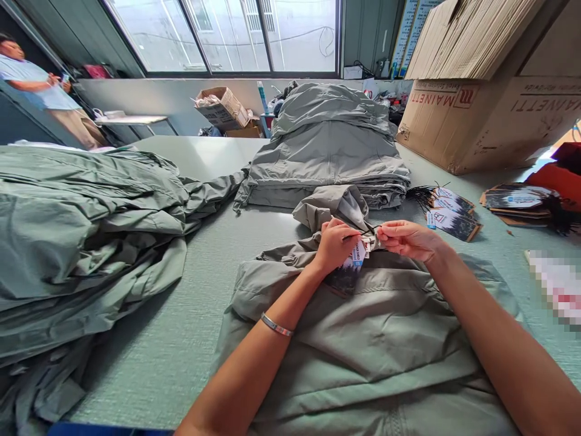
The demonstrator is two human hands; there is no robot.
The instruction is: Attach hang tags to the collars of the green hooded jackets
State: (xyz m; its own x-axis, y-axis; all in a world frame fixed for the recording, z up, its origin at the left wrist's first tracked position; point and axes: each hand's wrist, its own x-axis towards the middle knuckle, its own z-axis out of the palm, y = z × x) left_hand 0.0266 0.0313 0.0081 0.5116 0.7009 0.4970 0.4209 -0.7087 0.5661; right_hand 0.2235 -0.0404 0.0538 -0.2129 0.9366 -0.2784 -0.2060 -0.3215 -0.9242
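Note:
A grey-green hooded jacket lies spread on the table in front of me, its hood pointing away. At the collar, my left hand pinches one end of a black cord. My right hand has the cord's other end between thumb and fingertips. The cord is stretched between the two hands, just above a small white neck label. Below my left hand hangs a dark printed hang tag, partly covered by that hand. Both hands are closed.
Folded jackets are stacked at the back, and a loose heap of jackets lies left. Hang tags with black cords and another tag pile lie right. A large cardboard box stands back right. A person stands far left.

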